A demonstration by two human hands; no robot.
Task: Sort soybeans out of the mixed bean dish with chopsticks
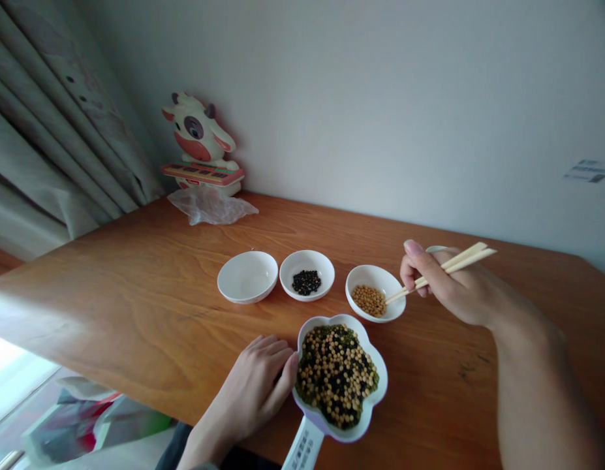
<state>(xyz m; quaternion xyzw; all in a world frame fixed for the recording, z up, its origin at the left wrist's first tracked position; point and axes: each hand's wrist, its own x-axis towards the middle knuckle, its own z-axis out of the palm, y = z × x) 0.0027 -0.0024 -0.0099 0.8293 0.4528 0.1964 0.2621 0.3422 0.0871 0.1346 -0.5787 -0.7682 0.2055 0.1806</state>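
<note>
Pinched in my right hand is a pair of chopsticks, their tips inside a white bowl of yellow soybeans. My left hand lies on the table, its fingers together and loosely bent with nothing in them. Its thumb touches the side of a white flower-shaped ladle, filled with mixed yellow, black and green beans. The ladle's handle points toward me. Left of the soybeans stands a bowl with black beans, then a bare white bowl.
Another white rim shows partly behind my right hand. A cow-shaped toy keyboard stands at the back left of the wooden table, with a clear plastic bag before it. Curtains hang at left; bags lie below the edge.
</note>
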